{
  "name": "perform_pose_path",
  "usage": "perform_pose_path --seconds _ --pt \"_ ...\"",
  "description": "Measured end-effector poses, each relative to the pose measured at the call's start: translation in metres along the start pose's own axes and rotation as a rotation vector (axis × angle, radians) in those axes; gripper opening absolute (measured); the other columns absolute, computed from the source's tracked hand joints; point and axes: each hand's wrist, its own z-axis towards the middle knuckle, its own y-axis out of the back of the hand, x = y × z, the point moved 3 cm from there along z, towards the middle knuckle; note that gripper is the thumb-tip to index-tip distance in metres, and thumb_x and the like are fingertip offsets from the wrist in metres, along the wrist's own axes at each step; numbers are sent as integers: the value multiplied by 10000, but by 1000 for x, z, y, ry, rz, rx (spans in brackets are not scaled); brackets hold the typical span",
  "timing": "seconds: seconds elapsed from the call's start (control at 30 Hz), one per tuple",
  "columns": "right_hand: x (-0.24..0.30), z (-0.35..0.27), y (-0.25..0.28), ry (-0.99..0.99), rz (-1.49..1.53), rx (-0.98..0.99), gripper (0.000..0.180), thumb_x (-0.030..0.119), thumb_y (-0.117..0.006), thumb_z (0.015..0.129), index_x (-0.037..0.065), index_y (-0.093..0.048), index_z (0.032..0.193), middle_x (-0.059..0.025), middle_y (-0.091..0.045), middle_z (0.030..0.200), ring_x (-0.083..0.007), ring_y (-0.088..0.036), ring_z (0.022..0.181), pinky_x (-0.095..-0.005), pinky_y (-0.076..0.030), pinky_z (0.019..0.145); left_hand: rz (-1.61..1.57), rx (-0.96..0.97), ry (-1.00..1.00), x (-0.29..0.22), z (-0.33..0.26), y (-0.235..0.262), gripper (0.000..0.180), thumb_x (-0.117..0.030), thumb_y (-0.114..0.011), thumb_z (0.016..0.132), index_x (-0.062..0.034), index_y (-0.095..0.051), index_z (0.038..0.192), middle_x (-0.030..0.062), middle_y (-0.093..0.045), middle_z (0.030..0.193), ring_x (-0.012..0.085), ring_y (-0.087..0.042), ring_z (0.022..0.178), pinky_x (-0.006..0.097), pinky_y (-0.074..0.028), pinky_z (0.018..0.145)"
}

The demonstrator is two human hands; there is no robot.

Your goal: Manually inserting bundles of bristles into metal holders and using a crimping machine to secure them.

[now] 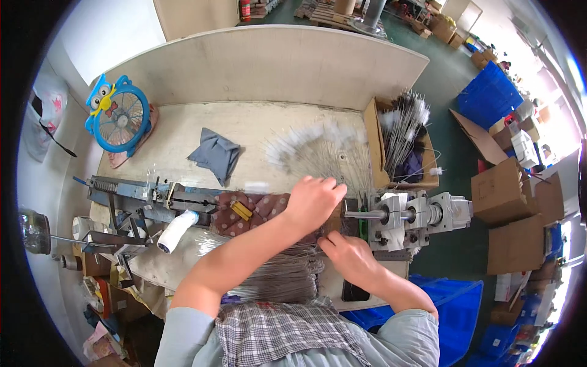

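White-tipped wire brushes [321,139], just above and right of frame centre | long axis: stems converge downward toward left hand [317,199], the nearer | left fingers curled, cannot tell whether pinching a stem | right hand [351,257] lower, fingertips beside wire bundle's [281,272] right end, grip unclear

"What's the bundle of wires [278,273] like?"
"Thin, grey, loosely stacked, lying crosswise near the front of the counter [177,125]."
"And the white-tipped rods [324,145]?"
"Slender stems, fluffy white ends; they lie fanned out farther back, tufts on the far side, stems drawing together nearer."
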Motion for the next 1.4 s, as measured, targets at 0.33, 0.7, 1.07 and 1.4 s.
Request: perform_pose_path --seconds 0.33,0.7,1.07,1.4 --pt "0 34 41 159 -323 -114 164 108 -580 631 49 -549 781 -45 -484 749 -173 -547 699 -266 -483 595 -39 -222 7 18 -44 79 223 -111 -684 765 -102 -667 987 47 -637 1019 230 -590 1016 413 -393 977" --pt "-57 76 59 -288 262 203 176 210 -656 750 111 -719 881 -95 -671 784 -288 -633 747 -360 -501 691 -231 -394 190 26 -182 135 214 19 -695 693 -43 -667 896 75 -661 878 225 -634 781 345 -509 717" --pt "19 141 40 140 422 -35 151 264 -713 698 127 -721 759 -23 -656 727 -216 -583 750 -340 -473 676 -671 -289 654 24 -183 87 139 -81 -642 812 -21 -681 931 130 -678 873 253 -659 783 307 -509 692" --pt "75 178 -3 151 351 -189 84 197 -680 691 115 -664 700 -2 -598 723 -225 -549 805 -366 -481 656 -1161 -504 1113 51 -227 92 237 -169 -572 901 52 -640 955 111 -660 791 178 -646 722 315 -535 704"
